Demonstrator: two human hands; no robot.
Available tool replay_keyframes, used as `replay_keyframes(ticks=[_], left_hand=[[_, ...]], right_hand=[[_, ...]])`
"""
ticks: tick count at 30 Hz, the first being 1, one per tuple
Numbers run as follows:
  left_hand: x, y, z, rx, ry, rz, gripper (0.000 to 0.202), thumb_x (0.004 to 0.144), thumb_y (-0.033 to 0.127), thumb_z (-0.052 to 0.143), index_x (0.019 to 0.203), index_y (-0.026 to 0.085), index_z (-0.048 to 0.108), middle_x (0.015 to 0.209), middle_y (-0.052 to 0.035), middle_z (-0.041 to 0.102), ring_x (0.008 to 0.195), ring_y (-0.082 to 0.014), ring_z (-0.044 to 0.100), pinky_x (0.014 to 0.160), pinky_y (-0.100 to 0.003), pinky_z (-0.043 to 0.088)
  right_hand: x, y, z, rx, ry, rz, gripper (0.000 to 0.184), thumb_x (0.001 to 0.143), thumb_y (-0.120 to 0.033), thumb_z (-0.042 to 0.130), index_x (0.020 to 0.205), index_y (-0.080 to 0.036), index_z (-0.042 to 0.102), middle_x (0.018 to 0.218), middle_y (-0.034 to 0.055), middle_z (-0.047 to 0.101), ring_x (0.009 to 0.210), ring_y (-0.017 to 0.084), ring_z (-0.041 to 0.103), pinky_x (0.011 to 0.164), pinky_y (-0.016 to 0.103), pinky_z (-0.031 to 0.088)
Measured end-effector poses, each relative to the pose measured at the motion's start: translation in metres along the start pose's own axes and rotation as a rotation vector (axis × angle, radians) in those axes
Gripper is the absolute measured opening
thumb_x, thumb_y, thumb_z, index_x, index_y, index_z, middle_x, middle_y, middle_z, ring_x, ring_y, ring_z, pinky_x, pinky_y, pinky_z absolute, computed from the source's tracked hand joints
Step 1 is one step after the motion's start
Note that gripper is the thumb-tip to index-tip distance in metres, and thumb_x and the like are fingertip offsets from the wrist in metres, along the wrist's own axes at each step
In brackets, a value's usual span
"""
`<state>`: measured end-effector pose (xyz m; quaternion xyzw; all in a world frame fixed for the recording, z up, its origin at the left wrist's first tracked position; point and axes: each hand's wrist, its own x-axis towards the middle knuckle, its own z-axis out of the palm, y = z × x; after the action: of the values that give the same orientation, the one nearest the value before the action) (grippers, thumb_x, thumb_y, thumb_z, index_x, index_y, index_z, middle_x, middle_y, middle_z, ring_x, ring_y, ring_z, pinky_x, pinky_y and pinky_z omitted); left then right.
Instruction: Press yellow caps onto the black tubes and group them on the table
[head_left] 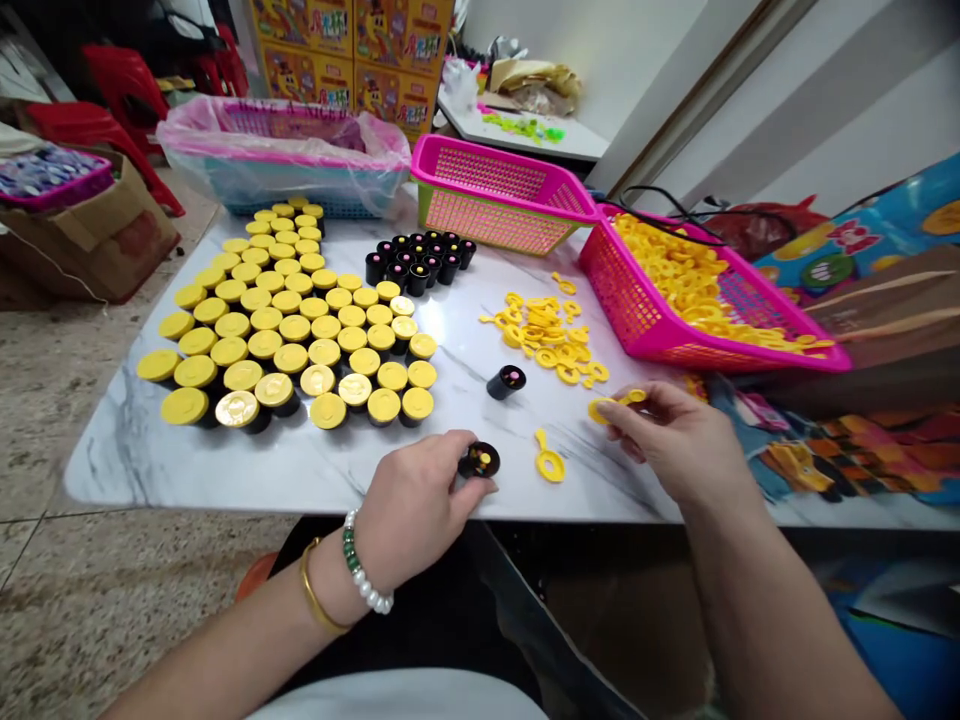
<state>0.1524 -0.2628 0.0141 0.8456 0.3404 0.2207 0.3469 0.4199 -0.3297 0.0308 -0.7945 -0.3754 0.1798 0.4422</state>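
Note:
My left hand [420, 500] is closed around a small black cup [480, 461] near the table's front edge; coloured bits show inside it. Pinched in my right hand [667, 435] is a yellow plastic ring piece [602, 410] with a short stem. Between the hands lies a similar yellow ring piece [550, 460], flat on the table. Another black cup [507, 382] stands just beyond, a pink dot in its mouth. A loose pile of yellow ring pieces [551, 335] spreads behind it.
Many yellow-capped black cups [291, 329] cover the table's left side. Uncapped black cups [418, 275] cluster at the back. A pink basket [652, 335] of yellow pieces stands right, beside another pink basket [502, 215]. A plastic-lined basket [300, 185] sits back left.

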Motion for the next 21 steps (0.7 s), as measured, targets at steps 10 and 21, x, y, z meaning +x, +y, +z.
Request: replay_keyframes(ticks=[10,21], left_hand=[[-0.001,-0.001,0.000,0.021,-0.026,0.022,0.015,0.089,0.028,0.061,0.098,0.017,0.064,0.083,-0.0020,0.068,0.072,-0.0159,0.061,0.068,-0.027,0.046],[0.002,0.002,-0.002,-0.005,-0.161,-0.045,0.018,0.092,0.034,0.056,0.089,0.017,0.062,0.084,-0.0026,0.069,0.076,-0.0182,0.064,0.066,-0.028,0.045]], right_hand=[[-0.053,-0.068,0.062,0.296,-0.558,0.206,0.038,0.056,-0.040,0.087,0.067,-0.019,0.058,0.060,-0.0016,0.063,0.047,0.009,0.053,0.041,0.019,0.038],[-0.048,-0.070,0.068,0.274,-0.641,0.283,0.041,0.064,-0.043,0.084,0.070,-0.019,0.050,0.057,-0.0015,0.064,0.044,0.011,0.058,0.046,0.022,0.049]])
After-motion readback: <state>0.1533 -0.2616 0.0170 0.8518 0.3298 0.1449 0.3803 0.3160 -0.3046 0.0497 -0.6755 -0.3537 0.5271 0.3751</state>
